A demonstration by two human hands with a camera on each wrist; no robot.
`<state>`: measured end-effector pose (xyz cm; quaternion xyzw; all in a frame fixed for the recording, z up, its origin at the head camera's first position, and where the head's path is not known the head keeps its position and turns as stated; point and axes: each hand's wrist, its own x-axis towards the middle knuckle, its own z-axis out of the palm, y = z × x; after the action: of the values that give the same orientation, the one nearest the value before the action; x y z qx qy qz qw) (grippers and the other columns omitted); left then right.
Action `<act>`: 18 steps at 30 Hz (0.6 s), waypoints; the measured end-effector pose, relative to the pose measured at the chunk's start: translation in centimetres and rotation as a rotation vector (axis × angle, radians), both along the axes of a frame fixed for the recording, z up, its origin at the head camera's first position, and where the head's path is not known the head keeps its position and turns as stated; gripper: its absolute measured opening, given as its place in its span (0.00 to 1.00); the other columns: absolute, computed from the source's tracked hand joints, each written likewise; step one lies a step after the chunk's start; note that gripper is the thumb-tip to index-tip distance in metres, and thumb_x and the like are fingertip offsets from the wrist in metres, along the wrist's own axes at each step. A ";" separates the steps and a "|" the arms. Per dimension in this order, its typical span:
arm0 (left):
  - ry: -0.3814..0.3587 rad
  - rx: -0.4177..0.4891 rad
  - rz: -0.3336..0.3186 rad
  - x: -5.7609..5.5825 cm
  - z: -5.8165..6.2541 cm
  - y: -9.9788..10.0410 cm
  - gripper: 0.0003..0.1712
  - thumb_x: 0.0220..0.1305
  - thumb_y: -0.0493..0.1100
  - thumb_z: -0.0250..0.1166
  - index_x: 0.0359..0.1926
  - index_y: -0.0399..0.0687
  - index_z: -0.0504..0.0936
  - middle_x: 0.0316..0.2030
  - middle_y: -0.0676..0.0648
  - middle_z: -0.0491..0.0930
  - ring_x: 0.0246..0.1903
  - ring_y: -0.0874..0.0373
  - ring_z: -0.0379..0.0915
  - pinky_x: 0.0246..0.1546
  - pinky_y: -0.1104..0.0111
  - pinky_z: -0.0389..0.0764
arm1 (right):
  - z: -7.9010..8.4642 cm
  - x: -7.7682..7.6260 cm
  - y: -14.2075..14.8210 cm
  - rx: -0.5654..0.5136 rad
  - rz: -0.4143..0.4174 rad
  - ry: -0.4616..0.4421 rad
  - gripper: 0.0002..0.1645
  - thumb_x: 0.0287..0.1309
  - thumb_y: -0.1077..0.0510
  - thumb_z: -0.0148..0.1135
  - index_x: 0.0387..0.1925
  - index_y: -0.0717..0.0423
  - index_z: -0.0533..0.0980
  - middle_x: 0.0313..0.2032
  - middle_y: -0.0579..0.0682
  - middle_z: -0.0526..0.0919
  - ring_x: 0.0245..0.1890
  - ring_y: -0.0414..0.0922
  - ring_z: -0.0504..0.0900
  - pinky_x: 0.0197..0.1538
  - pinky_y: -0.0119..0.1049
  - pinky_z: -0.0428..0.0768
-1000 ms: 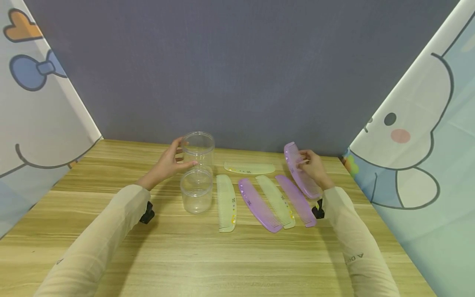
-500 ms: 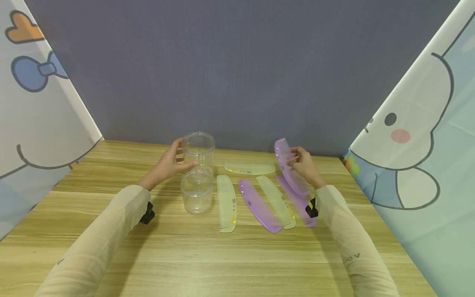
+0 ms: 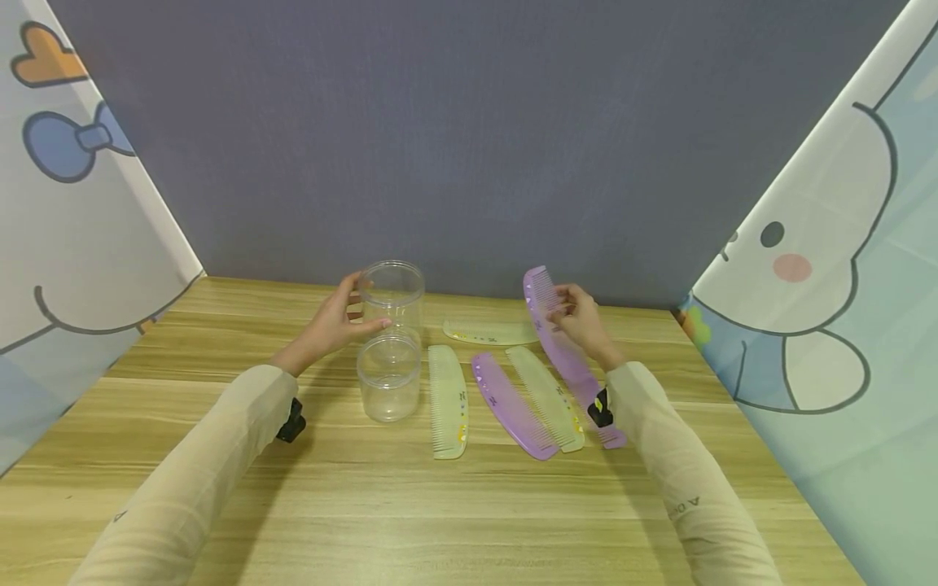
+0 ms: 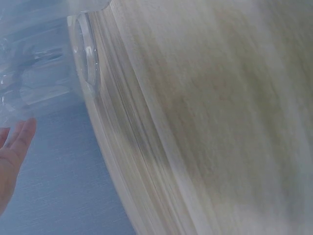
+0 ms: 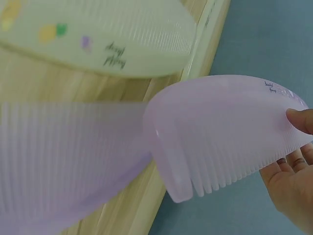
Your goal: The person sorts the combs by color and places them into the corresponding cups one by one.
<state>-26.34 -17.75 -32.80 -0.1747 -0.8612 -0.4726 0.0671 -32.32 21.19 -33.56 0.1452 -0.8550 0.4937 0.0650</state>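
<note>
My right hand (image 3: 584,324) pinches a purple comb (image 3: 536,305) between thumb and fingers, raised above the table and tilted. In the right wrist view the held comb (image 5: 220,129) shows its teeth facing down. My left hand (image 3: 333,327) holds the rear clear plastic jar (image 3: 403,316), thumb in front and fingers behind it. A second clear jar (image 3: 389,399) stands just in front. Below the held comb lies another purple comb (image 3: 614,439), partly covered by it and the wrist. A pale green comb (image 3: 487,332) lies crosswise at the back.
On the wooden table (image 3: 410,521), another pale green comb (image 3: 449,407) lies right of the jars. A purple comb (image 3: 506,399) and a green comb (image 3: 550,399) lie slanted beside it. A dark panel (image 3: 469,146) rises behind the table, with cartoon-printed walls at both sides.
My right hand has carried the purple comb leftward, over the lying purple comb and toward the back green comb. The left hand and the jars have stayed put.
</note>
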 end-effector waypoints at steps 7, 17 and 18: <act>0.010 -0.005 0.003 0.0 0.0 0.0 0.51 0.52 0.40 0.69 0.67 0.34 0.45 0.62 0.29 0.57 0.59 0.31 0.59 0.55 0.45 0.72 | 0.0 0.0 -1.8 -0.051 0.027 -0.001 0.26 0.51 0.75 0.56 0.54 0.70 0.64 0.44 0.69 0.73 0.32 0.45 0.76 0.38 0.48 0.84; 0.029 -0.006 -0.001 -0.7 -0.7 -0.3 0.52 0.51 0.40 0.69 0.68 0.35 0.45 0.62 0.30 0.58 0.58 0.30 0.60 0.54 0.45 0.72 | 0.6 0.0 -4.3 -0.105 0.029 -0.009 0.28 0.52 0.73 0.57 0.56 0.68 0.63 0.46 0.71 0.75 0.40 0.58 0.77 0.41 0.52 0.83; 0.030 -0.006 0.001 -1.0 -1.0 -0.4 0.52 0.51 0.42 0.69 0.68 0.36 0.45 0.62 0.31 0.58 0.58 0.31 0.60 0.55 0.46 0.72 | 0.6 0.0 -4.5 -0.105 0.029 -0.006 0.28 0.52 0.73 0.57 0.56 0.68 0.63 0.47 0.71 0.75 0.40 0.58 0.78 0.41 0.52 0.83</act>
<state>-27.29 -18.16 -33.79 -0.1818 -0.8615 -0.4673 0.0798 -32.36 16.70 -32.95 0.1528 -0.8258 0.5392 0.0629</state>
